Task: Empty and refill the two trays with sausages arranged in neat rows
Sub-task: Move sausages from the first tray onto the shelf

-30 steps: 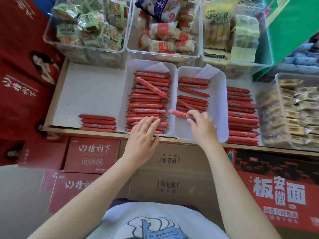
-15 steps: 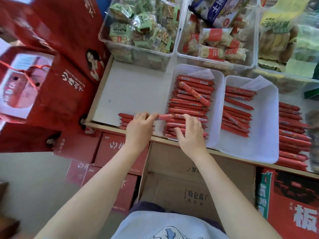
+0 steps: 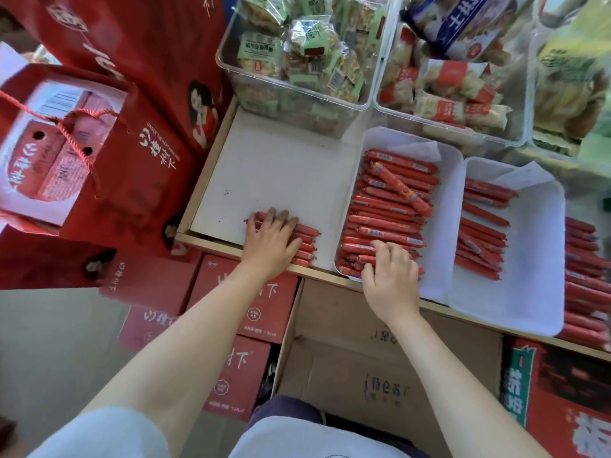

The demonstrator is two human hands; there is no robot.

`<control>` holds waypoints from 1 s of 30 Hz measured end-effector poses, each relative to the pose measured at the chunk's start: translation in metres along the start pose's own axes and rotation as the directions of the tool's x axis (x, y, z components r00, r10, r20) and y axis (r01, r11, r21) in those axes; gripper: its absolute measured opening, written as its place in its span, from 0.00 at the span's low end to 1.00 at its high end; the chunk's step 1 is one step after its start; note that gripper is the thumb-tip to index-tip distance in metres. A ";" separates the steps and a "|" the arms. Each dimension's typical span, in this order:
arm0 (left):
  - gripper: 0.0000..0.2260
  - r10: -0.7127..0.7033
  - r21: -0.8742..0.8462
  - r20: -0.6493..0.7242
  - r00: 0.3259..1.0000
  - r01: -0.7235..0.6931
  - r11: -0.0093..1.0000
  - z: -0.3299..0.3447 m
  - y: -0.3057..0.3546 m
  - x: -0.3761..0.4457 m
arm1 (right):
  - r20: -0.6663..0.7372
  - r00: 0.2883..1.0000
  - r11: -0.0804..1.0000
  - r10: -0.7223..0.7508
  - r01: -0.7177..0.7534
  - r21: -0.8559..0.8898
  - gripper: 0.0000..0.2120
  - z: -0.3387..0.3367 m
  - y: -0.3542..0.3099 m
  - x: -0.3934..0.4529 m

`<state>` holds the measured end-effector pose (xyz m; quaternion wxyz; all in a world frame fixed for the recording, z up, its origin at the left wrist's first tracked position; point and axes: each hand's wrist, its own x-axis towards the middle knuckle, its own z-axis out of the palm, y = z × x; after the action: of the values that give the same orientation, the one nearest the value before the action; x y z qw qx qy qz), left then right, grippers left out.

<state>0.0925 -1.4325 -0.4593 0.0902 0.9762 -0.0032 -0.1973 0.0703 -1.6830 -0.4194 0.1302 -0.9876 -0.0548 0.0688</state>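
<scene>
Two white trays sit side by side on a white shelf. The left tray (image 3: 451,206) is packed with red sausages (image 3: 386,209), one lying slanted on top. The right tray (image 3: 535,279) holds a looser row of sausages (image 3: 482,233) on its left half. A small pile of sausages (image 3: 305,241) lies on the shelf left of the trays. My left hand (image 3: 269,241) rests flat on that pile. My right hand (image 3: 391,276) is in the near end of the left tray, its fingers curled over sausages there.
More sausages (image 3: 585,279) lie in rows right of the trays. Clear bins of wrapped snacks (image 3: 297,51) stand behind. Red gift bags (image 3: 99,153) hang at the left. Below the shelf edge (image 3: 211,241) are red boxes and an open cardboard box (image 3: 380,365).
My left hand carried a sausage leftward from the tray to the shelf pile and now lies flat on it. My right hand settled into the near end of the left tray. The camera turned left.
</scene>
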 end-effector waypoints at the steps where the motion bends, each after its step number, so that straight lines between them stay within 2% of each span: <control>1: 0.25 -0.005 0.011 -0.010 1.000 0.005 1.000 -0.001 0.000 -0.004 | 0.010 1.000 1.000 -0.002 0.002 0.002 0.23 0.000 0.000 0.000; 4: 0.25 -0.058 -0.007 -0.055 0.997 0.058 0.998 -0.013 0.012 -0.013 | 0.030 0.999 0.997 -0.011 0.009 0.072 0.21 -0.004 -0.002 0.001; 6: 0.26 -0.071 -0.118 -0.150 0.986 0.053 0.992 -0.023 0.035 -0.021 | -0.021 1.000 0.984 -0.006 0.009 0.179 0.19 -0.014 0.000 0.002; 9: 0.26 0.062 -0.255 -0.344 0.937 -0.157 0.954 -0.030 0.093 -0.039 | -0.251 0.966 0.959 0.057 0.018 0.284 0.15 -0.041 0.019 0.005; 10: 0.26 0.131 -0.253 -0.370 0.920 -0.236 0.938 -0.026 0.114 -0.045 | -0.334 0.937 0.954 0.106 -0.001 0.301 0.14 -0.051 0.030 0.008; 12: 0.26 0.235 -0.212 -0.330 0.914 -0.315 0.925 -0.011 0.148 -0.053 | -0.439 0.865 0.934 0.245 -0.090 0.345 0.13 -0.067 0.061 0.015; 14: 0.26 0.251 -0.146 -0.210 0.945 -0.284 0.948 0.006 0.166 -0.057 | -0.384 0.834 0.889 0.396 -0.242 0.389 0.14 -0.074 0.094 0.026; 16: 0.27 0.228 -0.078 -0.149 0.962 -0.241 0.967 0.017 0.172 -0.059 | -0.185 0.848 0.842 0.498 -0.421 0.337 0.17 -0.068 0.126 0.037; 19: 0.26 0.230 -0.045 -0.138 0.963 -0.238 0.970 0.019 0.172 -0.056 | 0.064 0.860 0.844 0.506 -0.509 0.166 0.22 -0.049 0.155 0.048; 20: 0.26 0.228 -0.047 -0.128 0.965 -0.235 0.971 0.018 0.171 -0.055 | 0.085 0.862 0.855 0.500 -0.507 0.108 0.22 -0.042 0.158 0.049; 22: 0.26 0.218 -0.041 -0.119 0.969 -0.224 0.974 0.019 0.171 -0.055 | 0.044 0.855 0.855 0.517 -0.518 0.006 0.19 -0.033 0.158 0.050; 25: 0.26 0.219 -0.021 -0.124 0.968 -0.223 0.975 0.021 0.172 -0.055 | 0.011 0.841 0.840 0.541 -0.539 -0.053 0.13 -0.029 0.156 0.049; 27: 0.25 0.217 -0.013 -0.127 0.968 -0.221 0.975 0.021 0.171 -0.053 | 0.046 0.843 0.843 0.536 -0.537 0.025 0.10 -0.035 0.157 0.044; 30: 0.26 0.219 -0.005 -0.120 0.968 -0.221 0.975 0.017 0.171 -0.052 | 0.058 0.831 0.756 0.554 -0.531 0.382 0.09 -0.057 0.151 0.026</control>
<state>0.0428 -1.6013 -0.4245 0.1208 0.9789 -0.1043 -0.1276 0.1181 -1.8385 -0.4079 0.2962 -0.9175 0.2517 0.0838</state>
